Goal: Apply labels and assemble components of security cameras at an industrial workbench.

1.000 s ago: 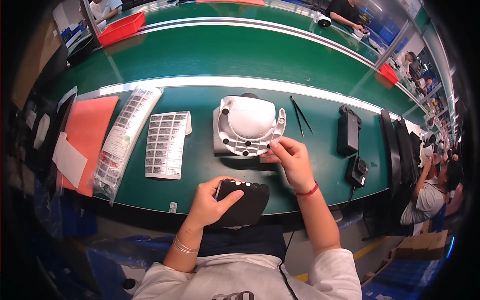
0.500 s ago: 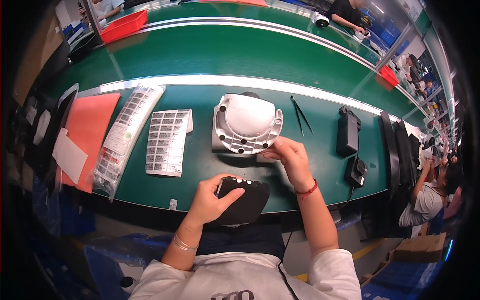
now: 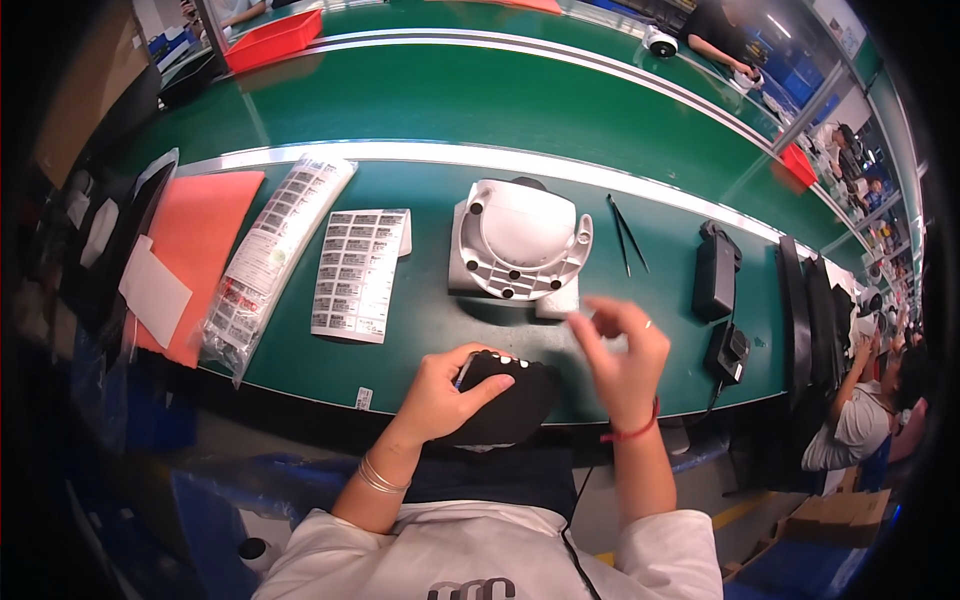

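My left hand (image 3: 455,392) grips a black sheet (image 3: 510,405) with a few white spots along its far edge, thumb on top. The sheet is held over the table's near edge. A white plastic device (image 3: 529,228) with a rounded dome and ribbed base lies beyond it, several black round pads on the base. My right hand (image 3: 628,360) is raised off the table, right of and nearer than the device. Its fingers are curved, with a small gap between thumb and index tips; motion blurs them, and nothing shows between them.
Black tweezers (image 3: 628,235) lie right of the device, then a black power adapter (image 3: 714,275) and a small black boxy device (image 3: 727,352). At left are a label sheet (image 3: 358,275), a bagged label stack (image 3: 280,250) and orange sheets (image 3: 215,235). A green conveyor (image 3: 430,95) runs behind.
My right hand has left the base of the white device and moved back toward me and right. My left hand still holds the black sheet. The whole view has shifted slightly.
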Available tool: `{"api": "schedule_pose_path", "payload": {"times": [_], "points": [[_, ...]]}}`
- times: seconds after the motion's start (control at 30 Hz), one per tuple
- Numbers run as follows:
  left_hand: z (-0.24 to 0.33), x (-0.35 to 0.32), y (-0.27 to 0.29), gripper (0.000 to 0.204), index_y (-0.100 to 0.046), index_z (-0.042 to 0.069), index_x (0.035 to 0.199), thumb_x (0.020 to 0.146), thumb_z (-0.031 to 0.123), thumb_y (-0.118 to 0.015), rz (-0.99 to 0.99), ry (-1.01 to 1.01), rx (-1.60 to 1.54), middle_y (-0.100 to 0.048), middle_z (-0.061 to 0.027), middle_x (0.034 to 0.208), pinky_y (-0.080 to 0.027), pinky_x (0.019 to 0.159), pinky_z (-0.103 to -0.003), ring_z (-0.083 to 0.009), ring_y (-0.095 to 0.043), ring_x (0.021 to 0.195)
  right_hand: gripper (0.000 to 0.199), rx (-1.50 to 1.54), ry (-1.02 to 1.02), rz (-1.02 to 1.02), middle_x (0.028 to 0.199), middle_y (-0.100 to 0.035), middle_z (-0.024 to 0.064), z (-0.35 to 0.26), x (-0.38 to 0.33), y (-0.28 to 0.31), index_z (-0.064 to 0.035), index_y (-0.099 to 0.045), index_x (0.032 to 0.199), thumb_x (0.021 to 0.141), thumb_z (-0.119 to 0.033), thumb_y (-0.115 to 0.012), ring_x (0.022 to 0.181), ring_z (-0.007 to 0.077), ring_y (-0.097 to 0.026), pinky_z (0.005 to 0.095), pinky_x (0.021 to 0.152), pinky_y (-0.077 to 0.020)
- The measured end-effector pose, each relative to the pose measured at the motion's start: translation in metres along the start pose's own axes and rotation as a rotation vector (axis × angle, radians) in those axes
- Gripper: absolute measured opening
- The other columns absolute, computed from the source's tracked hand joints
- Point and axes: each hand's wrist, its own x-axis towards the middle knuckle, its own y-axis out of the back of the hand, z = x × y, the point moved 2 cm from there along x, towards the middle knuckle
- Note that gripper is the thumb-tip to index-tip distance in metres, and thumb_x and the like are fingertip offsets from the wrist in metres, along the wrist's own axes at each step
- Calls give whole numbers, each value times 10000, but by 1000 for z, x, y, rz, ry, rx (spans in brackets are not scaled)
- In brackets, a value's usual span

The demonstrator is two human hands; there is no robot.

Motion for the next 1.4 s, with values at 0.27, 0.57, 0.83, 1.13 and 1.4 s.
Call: {"api": "schedule_pose_path", "payload": {"times": [0.27, 0.57, 0.83, 1.13, 1.4], "points": [[-3, 3, -3, 251, -670, 10, 1005, 802, 131, -757, -18, -38, 155, -673, -144, 769, -504, 647, -277, -88, -621, 702, 254, 212, 276, -286, 869, -669, 94, -29, -21, -28, -38, -710, 963, 717, -23, -771, 753, 245, -641, 320, 671, -505], [-4, -1, -3, 243, -687, 12, 1001, 814, 143, -771, 10, -20, 71, -715, -96, 810, -519, 673, -260, -92, -653, 739, 72, 193, 252, 184, 840, -669, 86, -13, 17, -7, -20, -666, 814, 774, 33, -693, 813, 250, -635, 321, 736, -496], [-3, 1, -5, 226, -697, 21, 981, 810, 147, -774, 10, -47, 94, -728, -114, 834, -532, 683, -270, -133, -689, 739, 88, 187, 224, 148, 922, -684, 109, 17, 55, -11, -18, -716, 870, 784, -16, -701, 849, 231, -657, 308, 765, -505], [-1, 2, -4, 233, -696, 23, 989, 811, 152, -773, -8, -31, 84, -729, -120, 852, -538, 698, -277, -160, -704, 757, 69, 258, 199, 132, 902, -694, 122, 24, 56, -17, -2, -704, 848, 780, -12, -699, 839, 237, -669, 307, 761, -513], [-1, 1, -3, 238, -695, 26, 996, 810, 153, -774, -18, -41, 80, -728, -127, 851, -541, 696, -280, -169, -709, 762, 92, 581, -36, 142, 936, -709, 127, 27, 52, -23, 26, -702, 890, 804, 42, -674, 869, 211, -678, 288, 792, -528]]}}
